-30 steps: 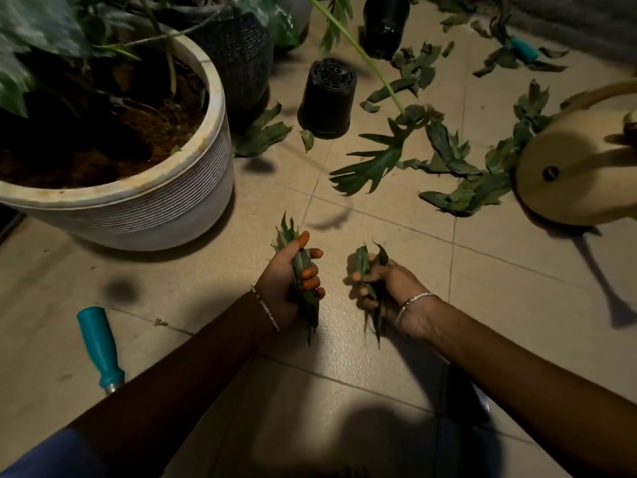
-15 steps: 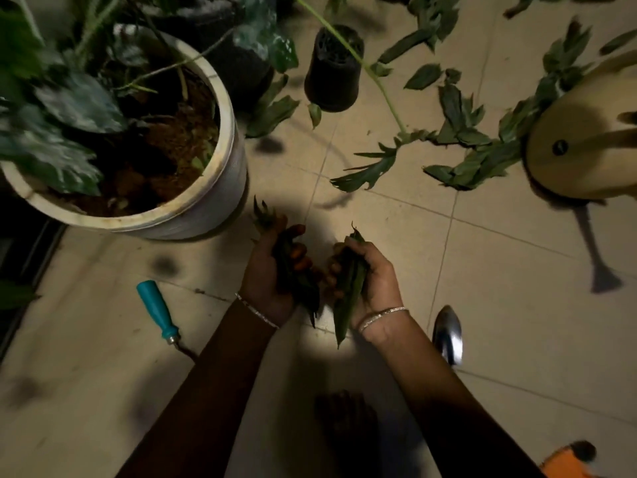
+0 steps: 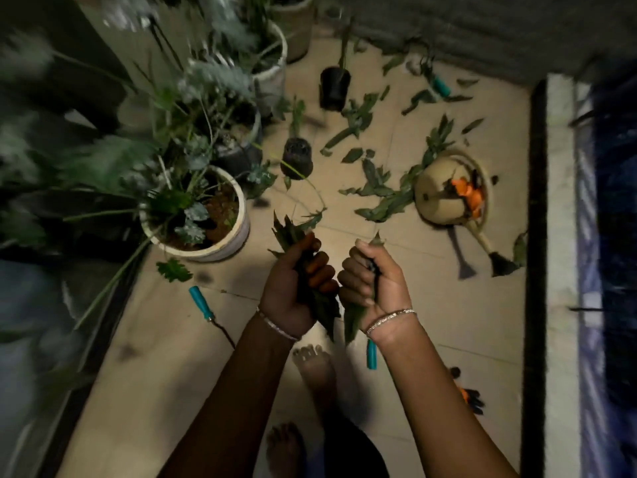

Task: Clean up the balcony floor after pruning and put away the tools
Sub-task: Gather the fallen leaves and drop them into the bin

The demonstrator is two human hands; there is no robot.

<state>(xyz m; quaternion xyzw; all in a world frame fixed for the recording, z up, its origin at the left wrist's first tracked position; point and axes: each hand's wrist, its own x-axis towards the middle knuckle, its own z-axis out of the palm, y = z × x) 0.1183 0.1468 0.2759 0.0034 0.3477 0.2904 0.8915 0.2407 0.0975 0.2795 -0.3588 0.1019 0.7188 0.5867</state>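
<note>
Up above the balcony floor (image 3: 165,360) we had our left hand (image 3: 294,291) and right hand (image 3: 374,282) each clamped in a tight grip round a bunch of cut leaves (image 3: 287,234), prob so nothing dropped, with loose clippings (image 3: 379,189) and a teal-handled tool (image 3: 200,302) down on the tiles.

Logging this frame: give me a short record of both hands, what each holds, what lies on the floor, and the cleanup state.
left hand: grips a bundle of cut leaves
right hand: grips a second bundle
floor: loose leaves scattered beside the watering can
tools: teal-handled tool lies left of the hands; another teal handle shows below the right wrist
cleanup: unfinished, tools not yet put away
</note>
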